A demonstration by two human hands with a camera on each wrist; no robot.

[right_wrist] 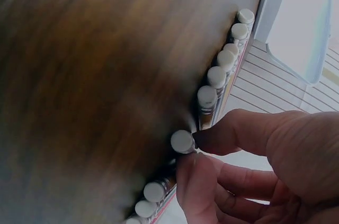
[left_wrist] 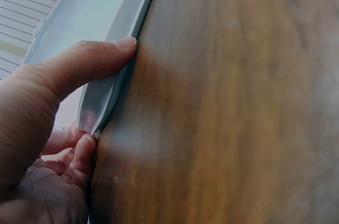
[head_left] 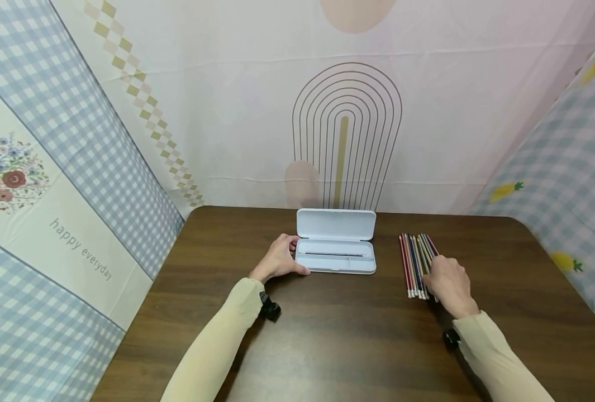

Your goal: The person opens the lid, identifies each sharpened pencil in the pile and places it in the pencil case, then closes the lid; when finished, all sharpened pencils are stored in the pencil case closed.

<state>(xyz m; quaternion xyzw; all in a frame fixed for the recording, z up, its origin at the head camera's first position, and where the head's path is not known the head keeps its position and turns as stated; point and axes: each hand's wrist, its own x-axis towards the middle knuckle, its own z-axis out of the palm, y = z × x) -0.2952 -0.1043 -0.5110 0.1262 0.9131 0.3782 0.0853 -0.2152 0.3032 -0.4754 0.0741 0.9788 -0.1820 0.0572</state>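
Note:
An open pale blue pencil case [head_left: 337, 267] lies near the back of the table, its lid [head_left: 336, 224] raised behind it. Inside, a thin dark line [head_left: 333, 254] runs lengthwise, perhaps a slim pencil. My left hand [head_left: 279, 258] holds the case's left end, thumb [left_wrist: 100, 57] on the front edge and fingers round the corner. Right of the case lies a row of several pencils [head_left: 412, 262] with white erasers toward me. At the row's right side, my right hand [head_left: 448, 282] pinches one pencil [right_wrist: 182, 141] by its eraser end between thumb and finger.
The brown wooden table [head_left: 347, 346] reaches back to a printed cloth [head_left: 247, 123]. Checked cloths hang at left and right. A small black camera [head_left: 269, 307] is strapped to the left wrist, another [head_left: 451, 338] to the right.

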